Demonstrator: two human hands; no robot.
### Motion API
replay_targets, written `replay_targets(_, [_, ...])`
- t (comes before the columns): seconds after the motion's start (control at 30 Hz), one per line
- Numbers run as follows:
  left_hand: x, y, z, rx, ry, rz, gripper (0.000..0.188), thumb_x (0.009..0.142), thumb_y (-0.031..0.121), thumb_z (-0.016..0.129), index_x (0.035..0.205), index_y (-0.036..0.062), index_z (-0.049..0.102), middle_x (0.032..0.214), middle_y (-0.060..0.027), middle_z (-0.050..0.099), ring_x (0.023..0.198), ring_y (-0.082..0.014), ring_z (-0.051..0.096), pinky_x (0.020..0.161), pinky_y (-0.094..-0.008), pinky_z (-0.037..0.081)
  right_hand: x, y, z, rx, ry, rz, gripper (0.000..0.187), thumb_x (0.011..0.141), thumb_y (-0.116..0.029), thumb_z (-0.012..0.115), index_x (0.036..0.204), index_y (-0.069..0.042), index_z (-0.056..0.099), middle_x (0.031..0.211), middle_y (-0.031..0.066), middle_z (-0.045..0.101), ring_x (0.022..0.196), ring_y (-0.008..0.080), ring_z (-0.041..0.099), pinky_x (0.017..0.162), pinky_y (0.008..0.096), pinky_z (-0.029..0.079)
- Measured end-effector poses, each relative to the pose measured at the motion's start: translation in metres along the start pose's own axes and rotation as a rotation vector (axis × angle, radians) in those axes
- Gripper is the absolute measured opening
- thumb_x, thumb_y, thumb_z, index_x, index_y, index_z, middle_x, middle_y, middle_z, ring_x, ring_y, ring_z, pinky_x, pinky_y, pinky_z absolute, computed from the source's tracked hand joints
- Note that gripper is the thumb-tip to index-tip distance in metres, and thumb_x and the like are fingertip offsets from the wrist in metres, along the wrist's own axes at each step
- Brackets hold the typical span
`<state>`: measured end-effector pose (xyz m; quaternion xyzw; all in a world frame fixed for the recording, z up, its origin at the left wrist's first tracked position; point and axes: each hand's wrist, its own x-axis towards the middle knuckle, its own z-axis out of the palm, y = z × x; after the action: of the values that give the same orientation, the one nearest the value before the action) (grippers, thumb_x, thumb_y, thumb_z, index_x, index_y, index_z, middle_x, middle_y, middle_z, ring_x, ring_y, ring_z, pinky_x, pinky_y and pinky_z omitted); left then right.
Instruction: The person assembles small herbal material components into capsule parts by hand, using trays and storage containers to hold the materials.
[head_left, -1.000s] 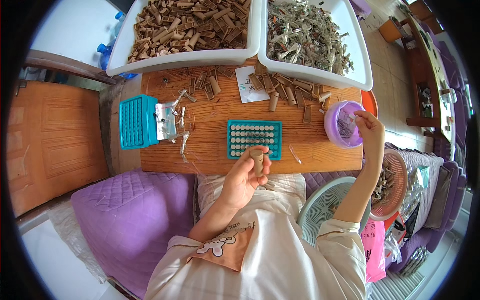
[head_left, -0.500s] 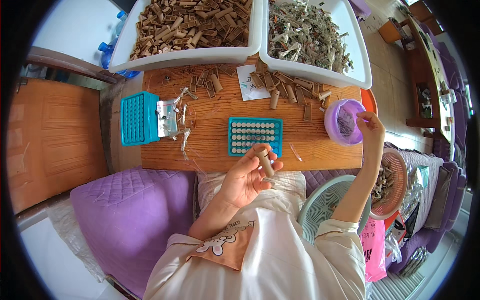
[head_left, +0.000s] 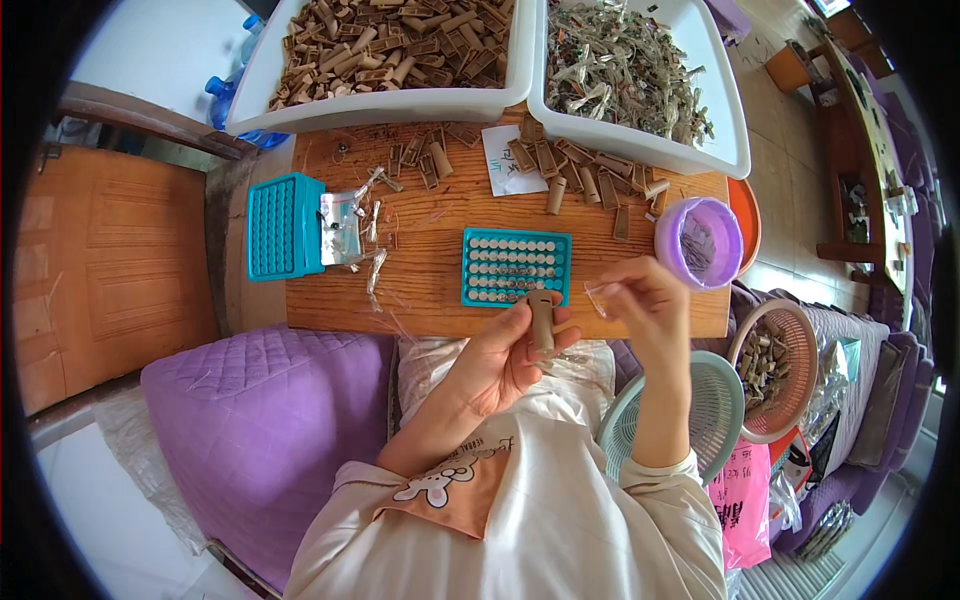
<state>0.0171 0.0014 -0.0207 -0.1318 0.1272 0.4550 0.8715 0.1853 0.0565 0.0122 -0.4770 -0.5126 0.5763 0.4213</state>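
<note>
My left hand [head_left: 492, 362] is closed around a brown tube-shaped plastic casing [head_left: 543, 322], held upright over the near table edge. My right hand [head_left: 645, 292], somewhat blurred, is in the air to the right of the casing, its fingers pinched together; whatever is in them is too small to make out. Beside its fingertips shows a thin clear strip [head_left: 597, 300]. Behind the casing, a teal tray [head_left: 567, 262] holds rows of round silvery-white button-like pieces. A purple bowl [head_left: 733, 235] with small thin grey pieces stands at the table's right edge.
At the back are two white bins, one of brown casings [head_left: 400, 60], one of tangled clear-coated wires [head_left: 620, 80]. Loose casings [head_left: 600, 175] lie before them. Stacked teal trays [head_left: 285, 230] stand left. Green [head_left: 715, 400] and pink [head_left: 790, 420] baskets sit at my right.
My right hand has moved left from the purple bowl toward the casing. My left hand still holds the casing, now turned more upright. The whole view has shifted slightly.
</note>
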Motion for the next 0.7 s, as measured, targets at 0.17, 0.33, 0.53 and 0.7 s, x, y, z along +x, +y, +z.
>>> replay_targets(0.17, [-0.003,-0.003,0.002,0.168,-0.015,0.058,0.036,0.085,0.025,0.044,0.113,0.0033,0.038,0.101,-0.0134,0.053,0.096,-0.0220,0.054,0.052,-0.0211,0.055,0.000,-0.003,0.025,-0.251,-0.108,-0.231,0.008,0.069,0.007,0.055,0.076,0.003,0.053,0.097,0.0152,0.054,0.079,0.0215,0.058,0.066,0.0293,0.048])
replay_targets(0.33, [-0.006,-0.007,0.015,0.330,0.044,0.098,0.035,0.086,0.025,0.043,0.110,0.0004,0.038,0.079,-0.0050,0.051,0.088,-0.0206,0.058,0.051,-0.0184,0.054,-0.005,-0.016,0.025,-0.373,-0.153,-0.249,0.006,0.069,0.006,0.054,0.074,0.003,0.051,0.089,0.0145,0.057,0.073,0.0248,0.060,0.060,0.0299,0.049])
replay_targets(0.53, [-0.007,-0.017,0.005,0.447,0.050,0.129,0.041,0.086,0.027,0.042,0.112,-0.0035,0.035,0.087,-0.0078,0.053,0.083,-0.0202,0.059,0.037,-0.0112,0.045,-0.013,-0.015,0.024,-0.483,-0.170,-0.238,0.006,0.070,0.005,0.051,0.073,0.001,0.049,0.083,0.0116,0.058,0.067,0.0227,0.058,0.055,0.0289,0.048])
replay_targets(0.7, [-0.004,-0.022,0.014,0.415,0.079,0.093,0.039,0.084,0.030,0.044,0.105,-0.0020,0.039,0.076,-0.0042,0.053,0.077,-0.0165,0.061,0.039,-0.0114,0.046,-0.022,-0.013,0.019,-0.515,-0.093,-0.298,0.008,0.071,0.004,0.054,0.073,-0.001,0.048,0.081,0.0122,0.059,0.064,0.0236,0.058,0.055,0.0291,0.048])
